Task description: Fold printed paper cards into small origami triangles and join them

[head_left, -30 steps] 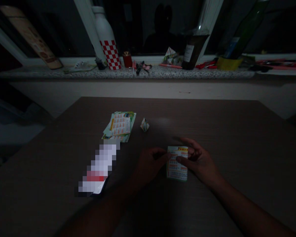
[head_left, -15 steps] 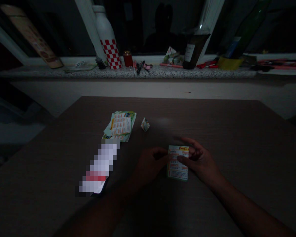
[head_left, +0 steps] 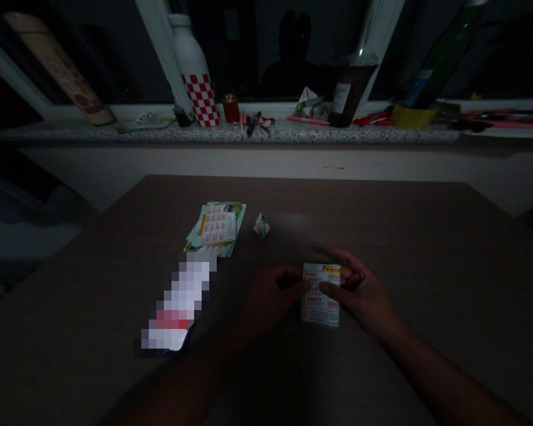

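Observation:
A small folded printed paper [head_left: 321, 309] with orange and yellow print is held upright between my two hands, above the table. My left hand [head_left: 273, 296] pinches its left edge, thumb on the front. From the other side my right hand [head_left: 359, 290] grips the right edge, its thumb across the front and some fingers reaching out behind. Fingers behind the paper are partly hidden. Beyond my hands stands a little folded paper piece [head_left: 262, 226]. To its left lies a loose stack of similar printed leaflets [head_left: 217, 228].
A phone [head_left: 177, 307] with a blurred-out screen lies left of my hands on the brown table [head_left: 382, 219]. Behind, the granite windowsill [head_left: 284, 131] bears a red-checked white bottle [head_left: 199, 89], a lidded dark cup [head_left: 349, 94], a red jar [head_left: 230, 109] and a green bottle [head_left: 444, 53].
Both hands keep their hold on the folded paper, with hardly any movement. The whole view has shifted very slightly; the things on the table and sill stay in place.

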`<state>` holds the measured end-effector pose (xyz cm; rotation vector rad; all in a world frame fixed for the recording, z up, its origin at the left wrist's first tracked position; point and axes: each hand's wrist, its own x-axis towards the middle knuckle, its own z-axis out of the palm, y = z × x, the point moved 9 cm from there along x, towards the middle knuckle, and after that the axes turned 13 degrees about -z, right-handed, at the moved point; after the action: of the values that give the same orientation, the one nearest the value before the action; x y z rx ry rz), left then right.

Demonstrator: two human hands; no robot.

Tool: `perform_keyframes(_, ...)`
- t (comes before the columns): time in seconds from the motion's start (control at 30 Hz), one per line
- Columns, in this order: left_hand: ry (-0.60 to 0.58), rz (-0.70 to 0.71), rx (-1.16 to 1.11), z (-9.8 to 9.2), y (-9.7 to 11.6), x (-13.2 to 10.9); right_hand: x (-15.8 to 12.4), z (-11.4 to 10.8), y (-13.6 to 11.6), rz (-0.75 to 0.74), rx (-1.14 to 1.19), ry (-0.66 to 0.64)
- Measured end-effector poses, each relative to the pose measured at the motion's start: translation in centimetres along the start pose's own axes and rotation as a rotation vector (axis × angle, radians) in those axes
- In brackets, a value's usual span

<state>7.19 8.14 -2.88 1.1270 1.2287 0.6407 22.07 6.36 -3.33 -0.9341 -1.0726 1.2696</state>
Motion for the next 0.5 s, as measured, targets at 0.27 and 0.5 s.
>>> perform_keyframes(0.27, -0.017, -0.02, -0.024, 0.13, -0.35, 0.08, 0.02, 0.11, -0.05, 0.009, 0.004, -0.001)
perform_keyframes(0.5, 0.001, -0.012, -0.007, -0.01, -0.17, 0.03, 0.06, 0.03, -0.14, 0.018, 0.009, 0.009)
